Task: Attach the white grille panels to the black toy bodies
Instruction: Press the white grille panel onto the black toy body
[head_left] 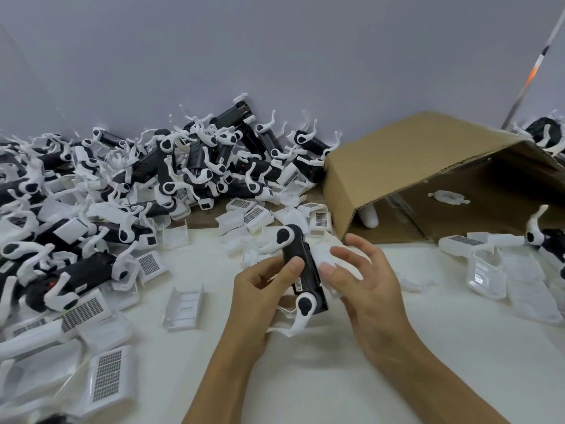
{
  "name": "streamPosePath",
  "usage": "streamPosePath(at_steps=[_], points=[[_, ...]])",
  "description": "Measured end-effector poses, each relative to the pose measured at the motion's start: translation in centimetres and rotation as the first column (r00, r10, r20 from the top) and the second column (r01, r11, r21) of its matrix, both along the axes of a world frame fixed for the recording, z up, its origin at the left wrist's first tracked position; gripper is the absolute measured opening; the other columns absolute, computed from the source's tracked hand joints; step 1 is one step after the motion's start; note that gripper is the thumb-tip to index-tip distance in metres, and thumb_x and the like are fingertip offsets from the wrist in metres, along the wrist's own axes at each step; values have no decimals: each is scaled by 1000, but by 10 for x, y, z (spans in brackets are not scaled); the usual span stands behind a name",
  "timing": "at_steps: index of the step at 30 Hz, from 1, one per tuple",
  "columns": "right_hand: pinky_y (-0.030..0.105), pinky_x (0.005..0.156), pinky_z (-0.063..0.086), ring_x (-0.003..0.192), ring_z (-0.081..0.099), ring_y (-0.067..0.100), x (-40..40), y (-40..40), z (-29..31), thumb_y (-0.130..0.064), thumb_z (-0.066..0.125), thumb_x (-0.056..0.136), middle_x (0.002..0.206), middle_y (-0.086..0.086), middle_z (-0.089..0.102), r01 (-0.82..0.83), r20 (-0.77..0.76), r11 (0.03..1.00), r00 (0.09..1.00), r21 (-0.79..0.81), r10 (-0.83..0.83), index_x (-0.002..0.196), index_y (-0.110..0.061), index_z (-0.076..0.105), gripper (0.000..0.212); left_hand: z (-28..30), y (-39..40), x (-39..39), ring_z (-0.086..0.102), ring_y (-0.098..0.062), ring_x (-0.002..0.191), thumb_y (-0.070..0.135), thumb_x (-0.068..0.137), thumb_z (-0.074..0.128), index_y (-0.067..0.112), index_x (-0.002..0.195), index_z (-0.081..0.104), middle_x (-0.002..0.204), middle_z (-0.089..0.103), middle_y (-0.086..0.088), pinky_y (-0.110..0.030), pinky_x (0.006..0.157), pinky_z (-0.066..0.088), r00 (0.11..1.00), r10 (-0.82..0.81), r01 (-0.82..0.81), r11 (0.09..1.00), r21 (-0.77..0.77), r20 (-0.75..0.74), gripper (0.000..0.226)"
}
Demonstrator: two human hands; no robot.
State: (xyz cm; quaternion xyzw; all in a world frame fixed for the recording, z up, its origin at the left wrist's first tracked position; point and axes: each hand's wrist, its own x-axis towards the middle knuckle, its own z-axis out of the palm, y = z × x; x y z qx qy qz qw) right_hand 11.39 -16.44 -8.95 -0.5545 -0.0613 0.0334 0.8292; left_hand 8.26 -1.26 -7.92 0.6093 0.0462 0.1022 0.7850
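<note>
Near centre, over the white table point(397, 377): seat the panel squarely

Your left hand point(260, 289) grips the black body point(301, 270); your right hand point(360, 270), fingers spread, presses a white panel point(324, 255) to its right side. Align edges, then push evenly.

This looks like a small assembly workshop or factory bench. A white table point(397, 377) set against a bare grey wall point(275, 50) carries a large heap of identical black toy bodies point(189, 160) with white legs, scattered loose white grille panels point(107, 374), and an open cardboard box point(397, 160) tipped on its side.
</note>
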Motion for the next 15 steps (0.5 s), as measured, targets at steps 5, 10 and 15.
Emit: streamPosePath(at_steps=[5, 10, 15], points=[[24, 88, 57, 113, 70, 20, 1, -1, 3, -27, 90, 61, 116, 4, 75, -2, 48, 996, 999, 91, -2, 120, -17, 68, 63, 3, -7, -1, 75, -28, 79, 41, 80, 74, 14, 94, 81, 91, 77, -15, -30, 64, 58, 1000, -1, 1, 1000, -20, 14, 31], [33, 92, 58, 109, 72, 20, -1, -1, 2, -37, 83, 64, 113, 3, 76, -44, 35, 998, 998, -46, 46, 112, -28, 76, 49, 4, -11, -1, 76, -24, 81, 45, 77, 75, 19, 96, 82, 92, 78, -11, -26, 64, 59, 998, 32, -31, 999, -16, 52, 33], [29, 90, 58, 109, 72, 20, 2, -3, 4, -30, 84, 60, 113, 5, 76, 12, 66, 998, 998, 57, -16, 119, -21, 71, 61, -1, -8, 1, 76, -22, 87, 50, 76, 77, 23, 99, 81, 95, 79, -6, -30, 69, 59, 997, 61, -63, 998, 32, 55, 35]])
